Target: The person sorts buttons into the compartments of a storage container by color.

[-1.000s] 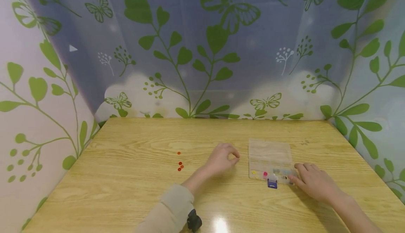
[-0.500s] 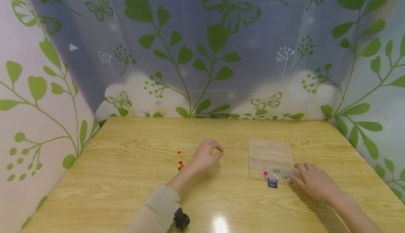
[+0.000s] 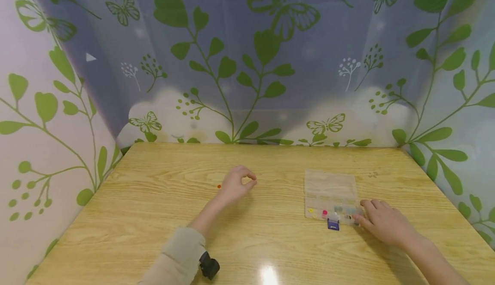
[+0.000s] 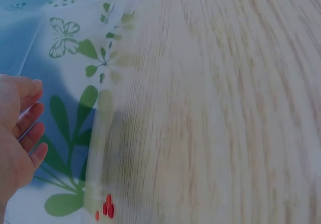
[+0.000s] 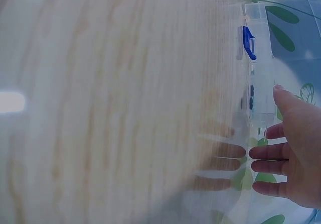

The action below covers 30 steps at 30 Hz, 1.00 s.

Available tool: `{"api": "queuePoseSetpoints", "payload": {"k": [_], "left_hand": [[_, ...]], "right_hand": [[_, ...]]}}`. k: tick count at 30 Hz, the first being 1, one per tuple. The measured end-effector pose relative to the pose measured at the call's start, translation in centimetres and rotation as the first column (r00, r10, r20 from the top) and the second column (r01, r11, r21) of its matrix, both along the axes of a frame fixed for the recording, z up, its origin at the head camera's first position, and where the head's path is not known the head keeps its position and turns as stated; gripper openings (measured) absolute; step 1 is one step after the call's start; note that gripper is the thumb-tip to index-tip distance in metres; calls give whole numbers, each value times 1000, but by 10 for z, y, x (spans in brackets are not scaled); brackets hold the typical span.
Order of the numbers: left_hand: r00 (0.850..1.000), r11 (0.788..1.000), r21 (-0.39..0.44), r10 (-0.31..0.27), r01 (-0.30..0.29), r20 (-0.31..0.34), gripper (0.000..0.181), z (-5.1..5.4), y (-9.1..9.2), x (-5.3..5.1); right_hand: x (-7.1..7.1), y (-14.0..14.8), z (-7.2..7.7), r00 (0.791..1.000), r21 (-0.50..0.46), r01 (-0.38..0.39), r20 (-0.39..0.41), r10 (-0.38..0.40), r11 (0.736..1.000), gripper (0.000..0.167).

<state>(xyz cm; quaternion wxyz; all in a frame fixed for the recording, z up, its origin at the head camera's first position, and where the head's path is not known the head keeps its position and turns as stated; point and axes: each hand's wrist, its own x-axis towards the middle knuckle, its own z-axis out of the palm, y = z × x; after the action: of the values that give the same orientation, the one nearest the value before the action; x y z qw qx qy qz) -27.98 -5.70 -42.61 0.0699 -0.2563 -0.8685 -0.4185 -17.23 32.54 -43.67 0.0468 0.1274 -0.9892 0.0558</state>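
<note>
My left hand [image 3: 236, 186] is over the table left of centre, fingers loosely bent, thumb and forefinger close together with nothing visible between them. One small orange-red disc [image 3: 219, 186] shows beside the hand; the left wrist view has several red discs [image 4: 109, 208] on the wood. To the right, a clear plastic compartment box [image 3: 330, 184] lies with its lid laid back and a blue latch [image 3: 333, 224] at the front. A yellow piece [image 3: 311, 210] and a pink piece [image 3: 325, 212] are in its front compartments. My right hand [image 3: 386, 222] rests at the box's right front corner, thumb near its edge, fingers extended.
A few tiny pale pieces [image 3: 373, 174] lie on the wooden table [image 3: 162, 233] behind the box on the right. Patterned curtains [image 3: 232, 61] hang along the back and both sides of the table. A bright reflection shows near the front.
My left hand has moved leftward, away from the box, toward the red discs; the arm now covers most of them. The right hand and the box have stayed in place.
</note>
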Motion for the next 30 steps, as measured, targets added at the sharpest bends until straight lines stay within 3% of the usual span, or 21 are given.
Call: {"api": "queuePoseSetpoints", "payload": {"k": [13, 16, 26, 30], "left_hand": [[997, 997, 34, 69, -68, -28, 13, 1, -31, -5], [996, 995, 52, 90, -89, -10, 14, 1, -37, -7], [984, 984, 44, 176, -175, -21, 7, -9, -58, -17], [980, 980, 21, 199, -199, 11, 9, -12, -65, -18]], "right_hand": [[-1, 1, 1, 1000, -6, 0, 8, 0, 1000, 53], [-2, 1, 1, 1000, -3, 0, 12, 0, 1000, 53], [-1, 1, 2, 1000, -5, 2, 30, -1, 1000, 55], [-2, 1, 0, 1000, 2, 4, 26, -4, 1000, 56]]}}
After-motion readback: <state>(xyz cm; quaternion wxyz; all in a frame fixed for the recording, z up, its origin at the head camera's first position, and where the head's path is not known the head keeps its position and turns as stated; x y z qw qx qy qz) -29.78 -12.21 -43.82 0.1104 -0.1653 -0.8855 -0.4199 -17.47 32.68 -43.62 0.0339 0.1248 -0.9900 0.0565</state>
